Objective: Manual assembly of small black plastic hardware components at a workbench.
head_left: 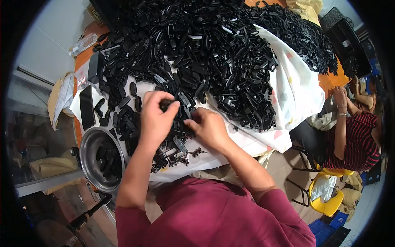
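One head-worn fisheye view, aimed steeply down from close above the table; edges are bent toward the rim. Forearms are seen entering from the lower edge.

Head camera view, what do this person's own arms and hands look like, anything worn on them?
Both forearms are bare, with short maroon sleeves at the upper arms. The left hand and right hand wear no gloves; no rings or watch show.

Clear plastic bottle lying at table's far-left corner.
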Available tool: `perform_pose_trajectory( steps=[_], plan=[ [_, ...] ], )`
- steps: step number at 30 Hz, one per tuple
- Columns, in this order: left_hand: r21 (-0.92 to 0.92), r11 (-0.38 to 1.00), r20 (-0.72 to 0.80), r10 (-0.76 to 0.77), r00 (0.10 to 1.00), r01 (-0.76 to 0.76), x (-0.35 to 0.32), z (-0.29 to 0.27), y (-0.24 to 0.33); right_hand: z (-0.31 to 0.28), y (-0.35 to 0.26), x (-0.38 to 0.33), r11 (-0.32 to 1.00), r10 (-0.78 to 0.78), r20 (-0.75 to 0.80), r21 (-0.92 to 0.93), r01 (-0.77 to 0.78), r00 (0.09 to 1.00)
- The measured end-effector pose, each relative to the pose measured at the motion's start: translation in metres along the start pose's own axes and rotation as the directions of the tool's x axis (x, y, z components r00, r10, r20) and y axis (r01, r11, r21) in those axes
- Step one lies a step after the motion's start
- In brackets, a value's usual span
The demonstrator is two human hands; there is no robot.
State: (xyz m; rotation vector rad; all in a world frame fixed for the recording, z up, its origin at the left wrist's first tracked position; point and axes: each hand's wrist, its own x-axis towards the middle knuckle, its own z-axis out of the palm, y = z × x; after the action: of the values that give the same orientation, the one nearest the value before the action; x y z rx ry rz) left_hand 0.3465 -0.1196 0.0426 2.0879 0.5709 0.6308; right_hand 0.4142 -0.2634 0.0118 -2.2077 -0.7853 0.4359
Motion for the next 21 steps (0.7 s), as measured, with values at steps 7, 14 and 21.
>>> perform_pose_trajectory(
  steps=[7, 14, 21],
  plan=[
    [0.650, 0.689, 0.307, 0.147, 0.940, -0.320, -0.007, 0.032, 0.009, -0.026, 0.021, -0.025, 0.896, 0.242, -0.104, 0.405, -0.181, 0.965],
    [0.767, 0.389, 0.457, 0.228, 0.860, -0.511, -0.026, 0.057, 0.016, -0.030, 0.031, -0.042, 0.816, 0.242, -0.145, 0.565, -0.121, 0.959],
    [0.414, 0.833, 0.368, 0.215, 0.905, -0.366, -0.029, 0.041, 0.019, -0.029, 0.020, -0.050, 0.629, 0.247, -0.150, 0.776, -0.041, 0.957]
  ],
)
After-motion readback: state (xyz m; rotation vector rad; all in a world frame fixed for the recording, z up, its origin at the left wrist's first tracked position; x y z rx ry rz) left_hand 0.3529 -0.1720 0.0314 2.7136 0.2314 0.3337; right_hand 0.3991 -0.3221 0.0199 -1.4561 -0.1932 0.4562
